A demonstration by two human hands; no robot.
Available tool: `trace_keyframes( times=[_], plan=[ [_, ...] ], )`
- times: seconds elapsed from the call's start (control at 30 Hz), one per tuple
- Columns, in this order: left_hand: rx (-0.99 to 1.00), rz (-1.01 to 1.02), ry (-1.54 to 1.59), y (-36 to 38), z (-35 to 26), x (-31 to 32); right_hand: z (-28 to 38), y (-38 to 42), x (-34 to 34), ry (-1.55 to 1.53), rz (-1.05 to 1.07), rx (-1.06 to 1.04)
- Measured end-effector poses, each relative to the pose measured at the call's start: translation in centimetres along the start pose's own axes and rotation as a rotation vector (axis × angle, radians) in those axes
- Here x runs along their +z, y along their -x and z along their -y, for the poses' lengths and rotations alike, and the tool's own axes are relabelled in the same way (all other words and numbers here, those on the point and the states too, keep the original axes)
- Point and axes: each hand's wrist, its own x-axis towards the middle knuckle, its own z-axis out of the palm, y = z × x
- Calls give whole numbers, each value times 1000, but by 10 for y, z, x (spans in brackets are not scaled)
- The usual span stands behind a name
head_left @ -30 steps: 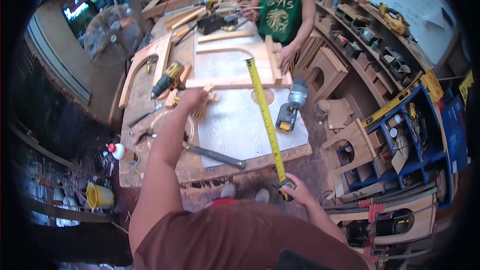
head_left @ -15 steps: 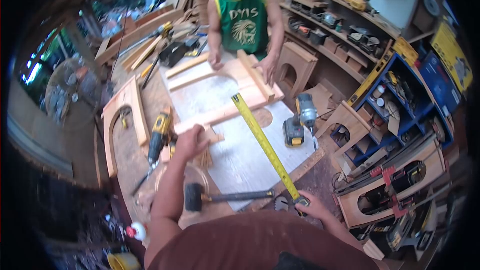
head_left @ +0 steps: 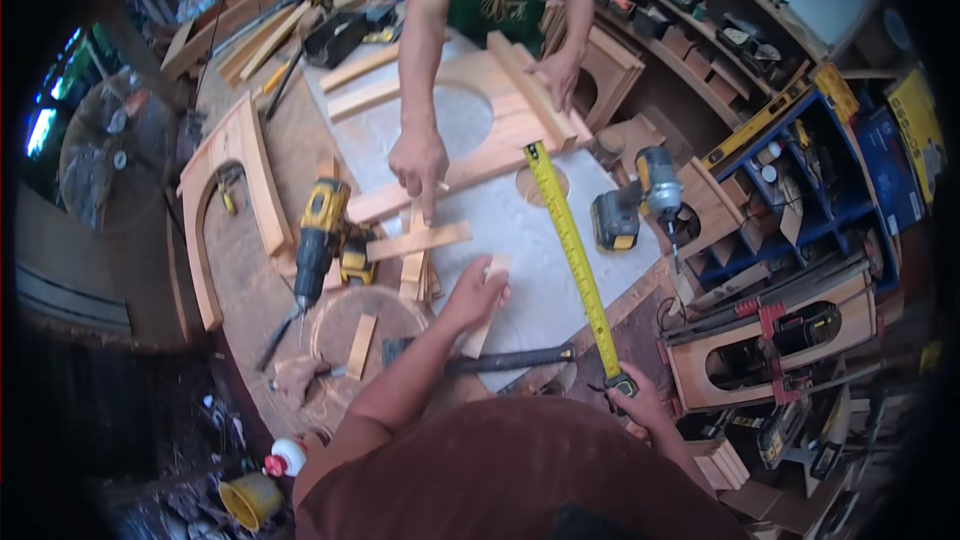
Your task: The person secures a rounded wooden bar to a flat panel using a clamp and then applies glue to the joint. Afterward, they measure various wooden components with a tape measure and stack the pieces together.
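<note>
My left hand (head_left: 478, 292) grips a short thin wood strip (head_left: 482, 332) over the metal sheet. In my right hand (head_left: 640, 397) is a tape measure (head_left: 622, 384), its yellow blade (head_left: 570, 240) stretched out toward the wooden frame (head_left: 460, 175). A co-worker's hand (head_left: 420, 162) points a finger down at a wood strip (head_left: 425, 238) lying across a small pile of strips. The co-worker's other hand (head_left: 562, 75) rests by the upright board (head_left: 530, 90) of the frame. Part of a mallet (head_left: 510, 360) lies just below my left hand.
A yellow drill (head_left: 322, 225) lies left of the strips. Another cordless driver (head_left: 640, 202) stands right of the tape blade. An arched wooden piece (head_left: 255, 180) is at the left. Blue shelving (head_left: 830, 195) stands at the right, a yellow bucket (head_left: 250, 500) at lower left.
My left hand has moved right and now holds a strip. The co-worker's hand has reached down to the strips. My right hand and the tape have shifted slightly right as the view moved.
</note>
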Motion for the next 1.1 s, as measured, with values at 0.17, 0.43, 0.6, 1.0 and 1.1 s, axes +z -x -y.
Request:
trace_keyframes(
  times=[0.17, 0.43, 0.6, 1.0, 1.1],
  plan=[
    [-47, -81, 199, 0, -16, -16, -22, -9, 2, 67, 6, -110],
    [-77, 2, 261, 9, -33, -27, -61, -17, -16, 66, 69, -69],
    [-79, 101, 280, 8, -49, -35, -28, -8, -25, 223, -13, -244],
    [-292, 323, 398, -14, -45, -36, -32, -3, -94, 337, -141, -210],
    [-327, 356, 423, -19, -47, -28, -2, 2, -117, 667, -189, -350]
  ],
)
